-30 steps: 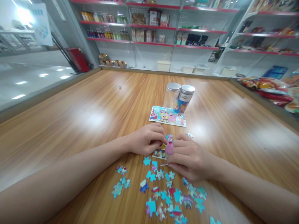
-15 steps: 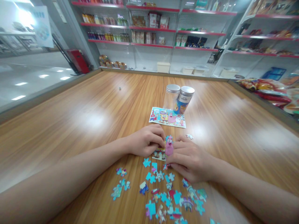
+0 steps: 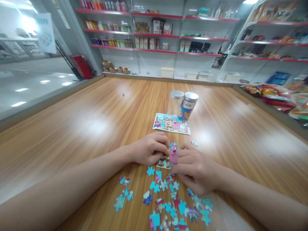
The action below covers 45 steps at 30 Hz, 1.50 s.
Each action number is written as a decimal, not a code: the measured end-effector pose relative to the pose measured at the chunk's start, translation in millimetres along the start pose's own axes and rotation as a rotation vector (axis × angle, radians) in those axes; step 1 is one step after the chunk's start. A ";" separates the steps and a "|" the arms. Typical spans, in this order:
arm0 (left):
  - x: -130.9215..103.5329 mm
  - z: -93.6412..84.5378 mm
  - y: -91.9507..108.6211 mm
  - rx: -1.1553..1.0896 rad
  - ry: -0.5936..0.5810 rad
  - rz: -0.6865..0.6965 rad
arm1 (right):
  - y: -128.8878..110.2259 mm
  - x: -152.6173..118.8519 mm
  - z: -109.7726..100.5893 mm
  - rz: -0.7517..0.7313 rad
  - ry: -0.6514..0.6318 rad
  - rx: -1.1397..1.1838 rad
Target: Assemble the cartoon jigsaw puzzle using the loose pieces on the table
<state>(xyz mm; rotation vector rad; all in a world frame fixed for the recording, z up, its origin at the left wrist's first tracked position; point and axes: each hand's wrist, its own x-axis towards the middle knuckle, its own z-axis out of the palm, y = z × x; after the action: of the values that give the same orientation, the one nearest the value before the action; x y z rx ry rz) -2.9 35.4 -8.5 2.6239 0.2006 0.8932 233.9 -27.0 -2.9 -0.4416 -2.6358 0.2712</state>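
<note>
My left hand (image 3: 154, 148) rests on the left part of a partly joined puzzle, its fingers bent together over a yellow section. Against the right edge of the pink character section (image 3: 173, 154) lies my right hand (image 3: 196, 165), with its fingers curled around that side. Below the left fingers a joined strip (image 3: 164, 163) shows. Many loose pieces, mostly light blue (image 3: 154, 219), are spread nearer to me. Beyond the hands lies a printed picture card (image 3: 171, 124) with cartoon characters.
A clear jar (image 3: 175, 102) and a labelled can (image 3: 188, 106) stand behind the card. One loose piece (image 3: 194, 143) lies right of the puzzle. Snack packets (image 3: 271, 96) are at the table's right edge, and shelves (image 3: 156, 33) stand behind.
The camera view has shifted slightly, so the table scene sits lower. Both hands remain at the puzzle in nearly the same pose.
</note>
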 end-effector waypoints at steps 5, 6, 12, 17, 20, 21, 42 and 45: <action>0.1 0.1 -0.1 -0.010 0.002 -0.025 | 0.3 0.1 0.5 0.016 0.001 0.036; 0.0 -0.1 -0.2 -0.011 0.001 -0.027 | 0.2 0.0 0.6 0.025 0.000 0.047; -0.9 -0.3 -1.0 -0.063 0.003 -0.055 | 1.5 -1.6 1.6 0.074 0.003 0.103; -1.2 -3.1 -2.3 -0.282 0.115 -0.273 | 3.6 -3.3 2.1 0.084 0.116 0.105; -3.4 -6.7 -3.5 -0.381 0.264 -0.423 | 2.9 -5.8 0.6 0.132 0.280 0.089; -4.7 -7.9 -3.6 -0.384 0.302 -0.448 | 2.5 -6.7 -0.3 0.148 0.329 0.074; -15.6 0.8 -7.2 -0.391 0.576 -0.812 | -4.9 -10.5 -18.2 0.517 0.435 -0.040; -28.4 10.9 1.8 -0.391 0.651 -0.882 | -27.4 -24.2 -17.4 0.620 0.405 -0.001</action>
<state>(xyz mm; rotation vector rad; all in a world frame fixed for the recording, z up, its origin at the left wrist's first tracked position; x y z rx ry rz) -18.6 23.7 -31.8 1.5348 1.1048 1.2152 255.3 -58.9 9.9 -1.1763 -2.0475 0.3285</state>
